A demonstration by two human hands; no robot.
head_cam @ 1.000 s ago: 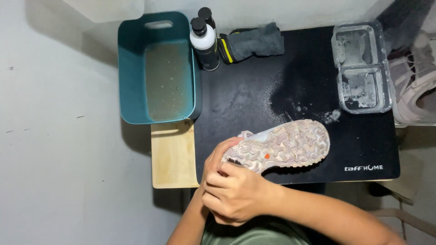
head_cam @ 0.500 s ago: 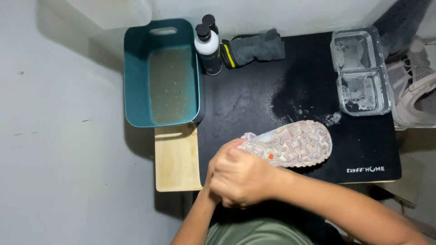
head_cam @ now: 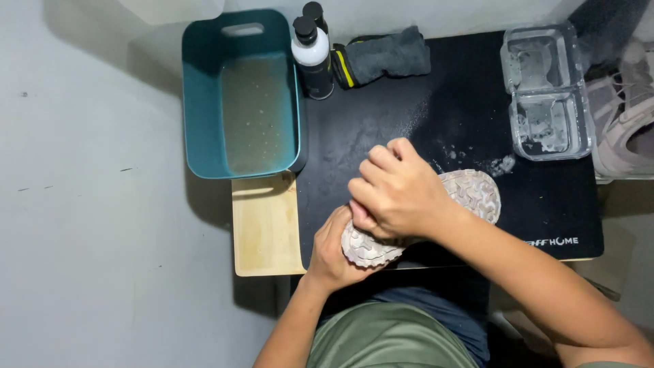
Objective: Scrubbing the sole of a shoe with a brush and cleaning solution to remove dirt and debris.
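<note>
A black mat [head_cam: 477, 102] covers most of the table and lies under both hands; it is wet and flecked with foam just beyond the right hand. Beyond and to the left of the hands stands a teal tub [head_cam: 204, 102] of cloudy water with suds on it. Just left of the left hand, a bare wooden board [head_cam: 266, 225] sticks out from under the mat. Beyond and to the right of the right hand sits a clear two-part tray [head_cam: 548, 88] with froth in both parts, and past it, at the frame's edge, a second shoe [head_cam: 623, 123].

The shoe [head_cam: 470, 194] in hand lies sole up on the mat, between the hands and partly hidden by them. Its pale tread shows clean at the toe end and the near end alike. Judging by the suds and the wet mat, washing looks well under way, though how much of the sole or upper is left cannot be told from here.

Beyond the hands, a folded grey cloth [head_cam: 388, 58] lies beside two bottles [head_cam: 312, 58].

The right hand [head_cam: 395, 191] is curled tight over the middle of the sole; it may be gripping a small brush, but nothing shows between the fingers. The left hand [head_cam: 334, 249] is closed around the shoe's near end, holding it steady.
</note>
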